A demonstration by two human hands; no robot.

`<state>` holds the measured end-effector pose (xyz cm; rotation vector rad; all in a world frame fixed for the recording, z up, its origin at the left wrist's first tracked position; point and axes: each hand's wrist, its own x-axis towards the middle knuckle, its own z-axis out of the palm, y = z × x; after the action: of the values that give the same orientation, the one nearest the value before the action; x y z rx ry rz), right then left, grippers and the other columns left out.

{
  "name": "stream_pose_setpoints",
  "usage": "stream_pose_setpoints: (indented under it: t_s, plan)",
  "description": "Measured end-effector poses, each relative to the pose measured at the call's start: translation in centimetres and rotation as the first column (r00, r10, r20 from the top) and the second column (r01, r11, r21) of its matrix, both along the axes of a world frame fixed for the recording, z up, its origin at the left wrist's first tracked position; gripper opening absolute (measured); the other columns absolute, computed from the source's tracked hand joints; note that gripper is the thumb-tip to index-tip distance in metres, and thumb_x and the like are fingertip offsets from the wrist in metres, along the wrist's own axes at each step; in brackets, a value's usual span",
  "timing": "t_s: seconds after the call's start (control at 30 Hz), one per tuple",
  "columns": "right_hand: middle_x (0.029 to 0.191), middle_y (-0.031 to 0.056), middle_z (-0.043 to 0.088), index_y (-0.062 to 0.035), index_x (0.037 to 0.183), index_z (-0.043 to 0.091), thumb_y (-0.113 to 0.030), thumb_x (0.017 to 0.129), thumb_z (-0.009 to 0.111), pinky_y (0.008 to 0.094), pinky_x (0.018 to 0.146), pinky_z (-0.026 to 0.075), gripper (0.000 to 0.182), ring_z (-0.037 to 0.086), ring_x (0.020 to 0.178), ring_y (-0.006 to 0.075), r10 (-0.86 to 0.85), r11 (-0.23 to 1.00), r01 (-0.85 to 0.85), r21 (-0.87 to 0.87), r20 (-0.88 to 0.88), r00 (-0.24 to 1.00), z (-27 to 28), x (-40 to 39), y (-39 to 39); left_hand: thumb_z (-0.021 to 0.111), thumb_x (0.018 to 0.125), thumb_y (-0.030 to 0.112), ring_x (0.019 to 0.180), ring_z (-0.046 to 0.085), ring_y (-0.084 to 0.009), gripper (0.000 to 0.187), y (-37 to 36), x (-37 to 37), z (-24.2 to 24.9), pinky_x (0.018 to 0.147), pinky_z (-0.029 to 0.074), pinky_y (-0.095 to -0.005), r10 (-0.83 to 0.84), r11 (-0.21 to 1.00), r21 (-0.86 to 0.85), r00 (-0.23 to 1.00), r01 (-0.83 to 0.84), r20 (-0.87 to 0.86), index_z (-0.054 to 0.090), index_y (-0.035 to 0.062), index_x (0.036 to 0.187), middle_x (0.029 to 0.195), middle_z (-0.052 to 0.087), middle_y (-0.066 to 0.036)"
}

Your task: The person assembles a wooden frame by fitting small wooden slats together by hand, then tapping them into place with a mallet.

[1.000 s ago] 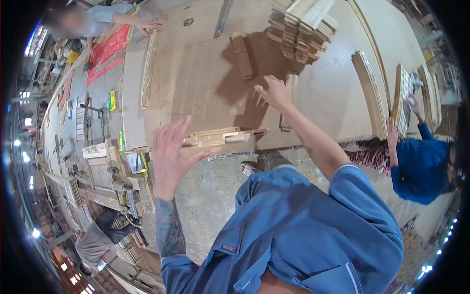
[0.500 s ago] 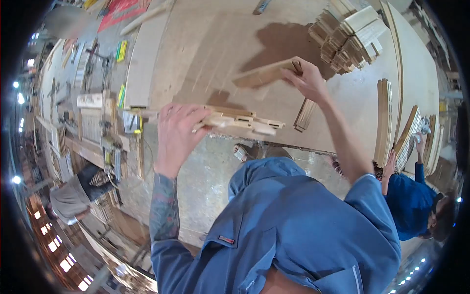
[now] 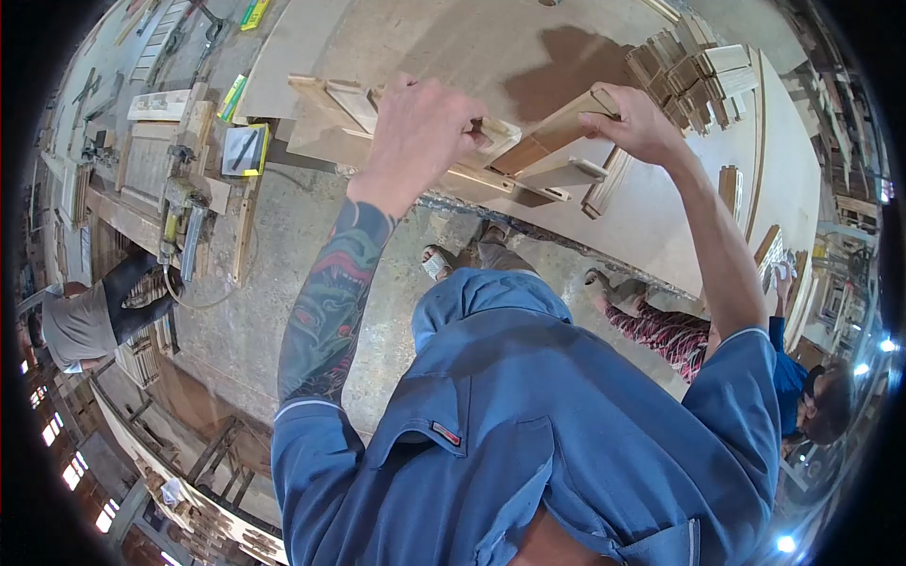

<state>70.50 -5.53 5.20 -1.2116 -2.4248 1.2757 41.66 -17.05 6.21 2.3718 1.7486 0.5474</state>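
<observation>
1. The left hand is bent, with its fingers curled over a short wood block; how hard it grips, I cannot tell
2. The right hand pinches the top end of a flat board between thumb and fingers. The board tilts, its low end down by the wood frame, so a loose pinch could let it slip or twist
3. The wood frame is by the table's near edge, toward the left corner. A hard push toward the body could tip it off
4. Just right of the frame, near the same edge, is a bundle of strips. A swinging elbow or board could knock it
5. Farther off, toward the right side, is a pile of wood pieces. A bump could make it slide, as its ends stick out unevenly
</observation>
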Motion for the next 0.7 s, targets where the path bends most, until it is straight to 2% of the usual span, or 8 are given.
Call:
stream_pose_setpoints:
  t_s: [0.1,0.17,0.23,0.3,0.37,0.5,0.57,0.7]
  plan:
    - [0.087,0.0188,0.067,0.0038,0.100,0.061,-0.021,0.092,0.065,0.0371,0.071,0.054,0.026,0.070,0.072,0.0270,0.092,0.992,-0.112,0.056,0.281,0.955,4.0,-3.4,-1.1,0.079,0.075,0.029,0.082,0.063,-0.0239,0.019,0.2,0.0,0.0,0.081,0.040,-0.0402,0.008,0.998,-0.060,1.000,-0.009,-0.027,0.077,0.0155,0.088,0.078,0.070,-0.003]
    - [0.092,0.0208,0.068,0.0030,0.102,0.063,-0.025,0.091,0.064,0.0422,0.075,0.053,0.030,0.070,0.079,0.0330,0.106,0.983,-0.148,0.110,0.319,0.942,3.3,-4.0,-1.1,0.079,0.076,0.030,0.081,0.063,-0.0245,0.018,0.2,0.2,-0.2,0.080,0.040,-0.0407,0.006,0.998,-0.068,1.000,-0.008,-0.025,0.077,0.0160,0.088,0.077,0.069,-0.003]
    - [0.087,0.0205,0.068,0.0037,0.105,0.062,-0.025,0.091,0.065,0.0425,0.078,0.052,0.032,0.067,0.083,0.0352,0.160,0.830,-0.339,0.443,0.393,0.906,2.8,-5.4,-1.7,0.079,0.076,0.030,0.078,0.063,-0.0256,0.018,0.3,0.1,-0.4,0.079,0.041,-0.0413,0.005,0.999,-0.033,1.000,-0.005,-0.011,0.077,0.0162,0.088,0.075,0.069,-0.003]
    - [0.087,0.0219,0.069,0.0040,0.105,0.064,-0.027,0.091,0.065,0.0448,0.082,0.050,0.034,0.065,0.087,0.0411,0.122,0.861,-0.320,0.396,0.450,0.885,3.9,-6.7,-2.4,0.079,0.076,0.028,0.074,0.065,-0.0252,0.013,0.2,0.0,-1.3,0.077,0.039,-0.0408,-0.001,0.999,0.048,1.000,0.000,0.018,0.076,0.0161,0.081,0.071,0.069,-0.005]
    - [0.089,0.0229,0.069,0.0024,0.101,0.066,-0.027,0.090,0.065,0.0452,0.082,0.050,0.031,0.067,0.089,0.0389,0.131,0.966,-0.235,0.109,0.578,0.806,5.2,-7.9,-3.0,0.080,0.075,0.025,0.070,0.066,-0.0248,0.011,0.0,-0.1,-1.8,0.075,0.038,-0.0403,-0.006,0.992,0.129,0.999,-0.001,0.049,0.075,0.0160,0.074,0.066,0.068,-0.007]
    - [0.091,0.0216,0.070,-0.0009,0.100,0.069,-0.024,0.088,0.066,0.0453,0.079,0.051,0.026,0.067,0.090,0.0375,0.083,0.977,-0.191,0.092,0.663,0.744,4.4,-9.2,-4.5,0.077,0.076,0.020,0.072,0.067,-0.0252,0.005,0.3,-0.1,-1.1,0.076,0.038,-0.0411,-0.002,0.997,0.080,0.998,-0.003,0.065,0.075,0.0153,0.075,0.067,0.068,-0.007]
    - [0.094,0.0186,0.071,-0.0047,0.101,0.070,-0.021,0.087,0.065,0.0453,0.078,0.052,0.022,0.068,0.089,0.0365,0.028,0.955,-0.206,0.215,0.623,0.782,2.9,-8.4,-5.0,0.076,0.076,0.018,0.073,0.067,-0.0253,0.003,-0.2,0.1,-0.8,0.077,0.038,-0.0415,-0.015,0.999,0.036,0.998,0.013,0.057,0.075,0.0151,0.076,0.068,0.069,-0.007]
    - [0.095,0.0164,0.072,-0.0060,0.100,0.071,-0.019,0.086,0.065,0.0461,0.078,0.053,0.020,0.068,0.089,0.0361,-0.074,0.949,-0.121,0.293,0.576,0.814,3.5,-8.6,-6.9,0.078,0.077,0.026,0.077,0.065,-0.0296,0.014,0.2,-0.3,-0.7,0.078,0.043,-0.0430,-0.027,0.998,0.051,0.999,0.025,0.035,0.077,0.0152,0.086,0.072,0.069,-0.008]
